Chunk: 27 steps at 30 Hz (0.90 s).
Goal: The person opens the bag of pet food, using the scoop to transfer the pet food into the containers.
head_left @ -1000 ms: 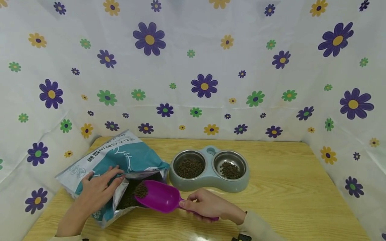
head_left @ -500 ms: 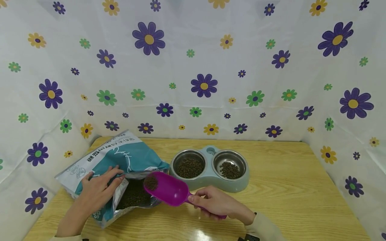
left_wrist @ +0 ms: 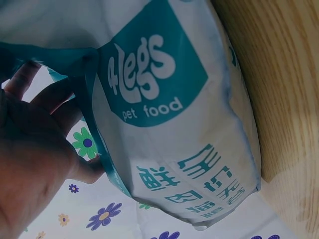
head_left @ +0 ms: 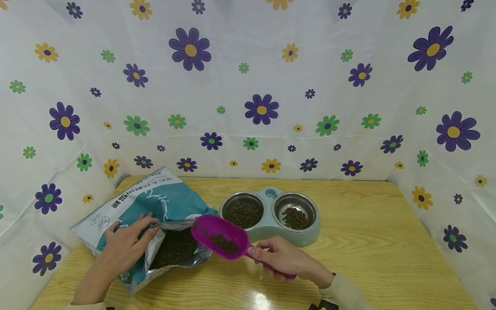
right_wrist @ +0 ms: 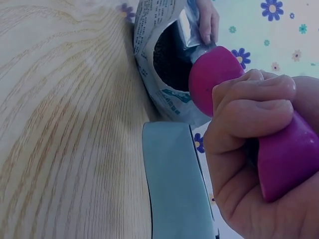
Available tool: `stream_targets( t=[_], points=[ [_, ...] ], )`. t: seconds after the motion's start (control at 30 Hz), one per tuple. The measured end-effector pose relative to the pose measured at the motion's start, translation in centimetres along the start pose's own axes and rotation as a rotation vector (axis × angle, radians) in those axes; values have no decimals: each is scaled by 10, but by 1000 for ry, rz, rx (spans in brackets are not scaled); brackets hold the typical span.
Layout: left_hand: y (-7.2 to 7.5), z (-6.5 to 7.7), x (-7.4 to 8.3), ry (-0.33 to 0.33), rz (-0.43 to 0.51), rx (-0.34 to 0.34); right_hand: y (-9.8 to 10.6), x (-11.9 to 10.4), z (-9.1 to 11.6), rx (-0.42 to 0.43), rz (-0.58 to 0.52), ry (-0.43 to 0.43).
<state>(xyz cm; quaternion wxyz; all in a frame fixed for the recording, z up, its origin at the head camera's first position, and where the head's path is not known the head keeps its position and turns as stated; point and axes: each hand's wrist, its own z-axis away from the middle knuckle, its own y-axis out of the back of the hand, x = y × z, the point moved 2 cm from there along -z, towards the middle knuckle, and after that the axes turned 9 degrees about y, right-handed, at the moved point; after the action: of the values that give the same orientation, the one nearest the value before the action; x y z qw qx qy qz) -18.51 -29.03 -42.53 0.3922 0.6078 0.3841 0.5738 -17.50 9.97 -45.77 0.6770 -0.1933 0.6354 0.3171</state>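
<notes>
A magenta scoop [head_left: 211, 228] with brown kibble [head_left: 224, 244] in it is gripped by its handle in my right hand [head_left: 277, 260]. The right wrist view shows curled fingers [right_wrist: 251, 119] round that handle. The scoop hangs just right of the mouth of a teal and white pet food bag [head_left: 174, 196], which lies on its side with more kibble inside. My left hand [head_left: 125, 245] holds the upper edge of the bag's mouth; in the left wrist view its fingers reach behind the teal edge, partly hidden.
Behind the scoop stands a pale blue double feeder [head_left: 267, 228]. Its left steel bowl [head_left: 243, 211] and right steel bowl [head_left: 295, 212] both contain kibble, less in the right one. The wooden table [head_left: 368, 241] meets a flower-print cloth [head_left: 263, 146] at the back and sides.
The scoop has come out of the bag, moving right and slightly up, and its kibble has slid from the tip towards the handle. My left hand and the bag stay put.
</notes>
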Motion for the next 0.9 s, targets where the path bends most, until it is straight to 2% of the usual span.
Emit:
stream_targets(
  t=[0.33, 0.53, 0.73, 0.9],
  points=[
    [1, 0, -1, -7, 7, -1, 4, 3, 3, -15, -40, 63],
    [0, 0, -1, -4, 13, -4, 6, 3, 6, 12, -30, 70],
    [0, 0, -1, -6, 16, -8, 17, 2, 14, 40, 17, 56],
    [0, 0, -1, -4, 15, -13, 37, 3, 26, 74, 120, 87]
  ],
)
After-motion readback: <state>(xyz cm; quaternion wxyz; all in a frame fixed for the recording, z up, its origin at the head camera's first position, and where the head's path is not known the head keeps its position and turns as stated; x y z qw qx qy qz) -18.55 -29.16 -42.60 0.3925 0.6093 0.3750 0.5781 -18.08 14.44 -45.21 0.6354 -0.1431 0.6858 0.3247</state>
